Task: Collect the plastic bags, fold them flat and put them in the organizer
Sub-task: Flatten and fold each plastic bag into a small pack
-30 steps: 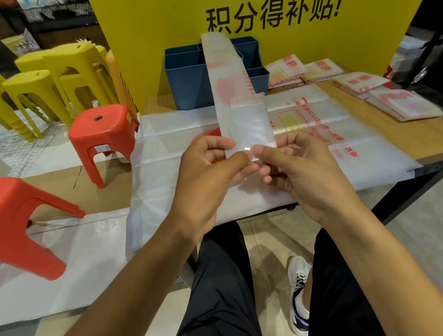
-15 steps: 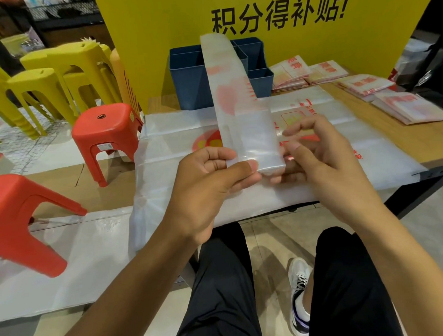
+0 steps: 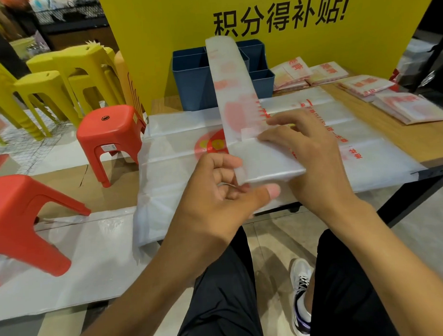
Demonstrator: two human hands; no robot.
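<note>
The left hand [image 3: 216,190] pinches the near end of the long folded bag [image 3: 241,112] with thumb and fingers. The right hand [image 3: 313,159] curls over its fold. The bag sticks up over flat bags [image 3: 365,142] on the table [image 3: 435,140], toward the blue organizer [image 3: 195,85]

Black trousers [image 3: 220,306], white-and-purple sneaker [image 3: 301,303], bare forearms.
</note>
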